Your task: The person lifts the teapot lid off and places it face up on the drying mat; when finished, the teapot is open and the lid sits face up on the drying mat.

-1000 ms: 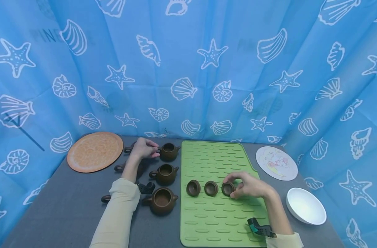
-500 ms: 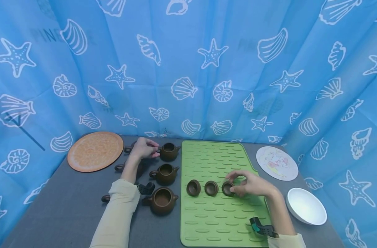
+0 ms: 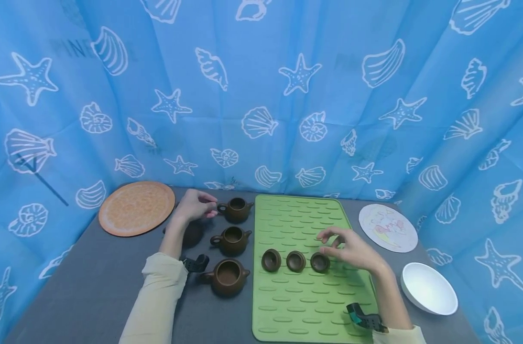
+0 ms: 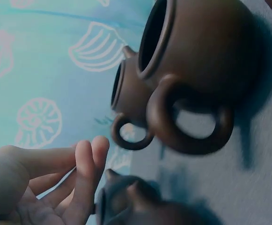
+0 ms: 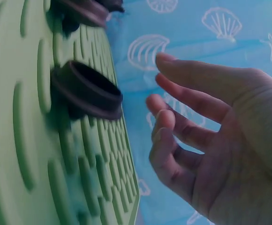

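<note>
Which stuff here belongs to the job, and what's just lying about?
Likely in the job:
- three open teapots
- three upturned lids
- green mat under the lids
- brown pots partly behind the left arm

Likely just lying about:
- orange disc
- white disc with a drawing
- white bowl

Grey tabletop [image 3: 81,291]: bare cloth-like surface
Orange placemat [image 3: 136,209]: round, flat by the far left corner
White disc [image 3: 388,228]: near the far right corner (pink and yellow drawing on it)
White bowl [image 3: 429,288]: right edge, nearer than the disc
Blue curtain [image 3: 192,138]: behind the far edge, printed with white seashells and starfish
</note>
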### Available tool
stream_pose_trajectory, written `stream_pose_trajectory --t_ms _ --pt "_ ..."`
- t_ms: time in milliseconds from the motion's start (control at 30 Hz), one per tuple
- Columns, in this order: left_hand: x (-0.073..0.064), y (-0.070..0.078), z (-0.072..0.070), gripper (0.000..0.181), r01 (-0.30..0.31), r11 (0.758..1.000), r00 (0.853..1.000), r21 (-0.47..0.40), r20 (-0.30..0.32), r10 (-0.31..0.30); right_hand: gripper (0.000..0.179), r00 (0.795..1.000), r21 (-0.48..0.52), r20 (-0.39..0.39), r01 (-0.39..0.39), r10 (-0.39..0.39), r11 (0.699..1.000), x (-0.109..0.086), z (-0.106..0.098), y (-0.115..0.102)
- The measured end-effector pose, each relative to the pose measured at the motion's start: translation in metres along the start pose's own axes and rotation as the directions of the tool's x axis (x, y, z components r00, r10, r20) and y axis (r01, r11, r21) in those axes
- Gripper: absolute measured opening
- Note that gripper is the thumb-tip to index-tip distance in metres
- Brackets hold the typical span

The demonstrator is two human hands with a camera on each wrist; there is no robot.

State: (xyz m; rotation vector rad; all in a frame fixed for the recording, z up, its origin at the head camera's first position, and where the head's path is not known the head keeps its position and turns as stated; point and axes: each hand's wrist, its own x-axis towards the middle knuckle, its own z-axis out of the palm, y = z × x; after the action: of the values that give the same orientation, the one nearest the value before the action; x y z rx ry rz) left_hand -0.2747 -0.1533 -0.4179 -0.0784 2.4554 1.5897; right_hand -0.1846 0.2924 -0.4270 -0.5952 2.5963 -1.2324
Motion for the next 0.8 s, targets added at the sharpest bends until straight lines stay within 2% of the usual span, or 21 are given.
stream_pose_trajectory --t_ms 167,333,467,633,800 --pt "-0.005 0.0 -0.014 0.028 -0.032 0.999 0.999 0.012 0.005 0.032 0.029 0.999 0.021 -0.03 0.02 -0.019 1.0 0.01 0.012 -0.01" --pt "-0.009 -0.001 -0.031 0.028 -0.077 0.994 0.997 0.083 0.02 0.075 0.029 0.999 0.049 -0.007 0.042 -0.042 0.998 0.029 0.028 -0.024" --pt "-0.012 -0.003 -0.05 0.029 -0.088 0.986 0.996 0.144 0.019 0.087 0.027 0.997 0.056 0.019 0.067 -0.068 0.996 0.051 0.041 -0.038" --pt "-0.006 -0.012 -0.075 0.031 -0.068 0.98 0.997 0.186 0.038 0.062 0.026 0.992 0.121 0.08 0.091 -0.101 0.988 0.081 0.058 -0.058" --pt "-0.001 -0.023 -0.095 0.033 -0.023 0.972 0.999 0.236 0.027 0.017 0.025 0.987 0.167 0.104 0.104 -0.122 0.981 0.113 0.073 -0.077"
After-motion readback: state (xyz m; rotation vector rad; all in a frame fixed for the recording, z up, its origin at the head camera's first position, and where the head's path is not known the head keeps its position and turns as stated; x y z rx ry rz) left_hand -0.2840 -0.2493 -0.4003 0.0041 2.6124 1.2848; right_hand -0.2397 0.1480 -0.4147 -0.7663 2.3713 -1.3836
